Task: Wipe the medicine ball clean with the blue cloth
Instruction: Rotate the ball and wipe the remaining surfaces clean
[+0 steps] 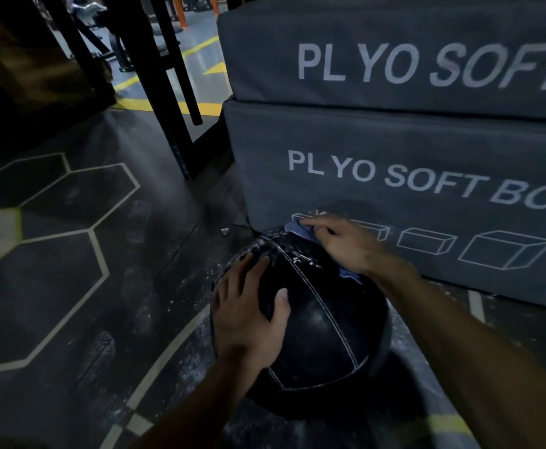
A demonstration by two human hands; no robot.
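The black medicine ball (317,322) sits on the dark gym floor (80,286), just in front of the lower of 2 stacked grey plyo soft boxes (395,150); its far upper face carries a crust of white residue along the stitched seam, while the near face looks glossy and fairly clean. The left hand (252,306) lies flat on the ball's near-left side, fingers straight and spread, bracing it and gripping nothing; the right hand (339,244) presses the blue cloth (297,227) onto the far top of the ball, the cloth bunched beneath the palm and fingers, with 1 corner showing past the fingertips and another at the wrist.

The wiping is probably mid-way, and the dirty band is where the work lies; a good stroke would likely draw the cloth from the far side toward the near side across the seam with firm pressure; the left hand should keep the ball from rolling against the box; white flecks also lie on the floor around the ball, so turning it there may pick some back up.
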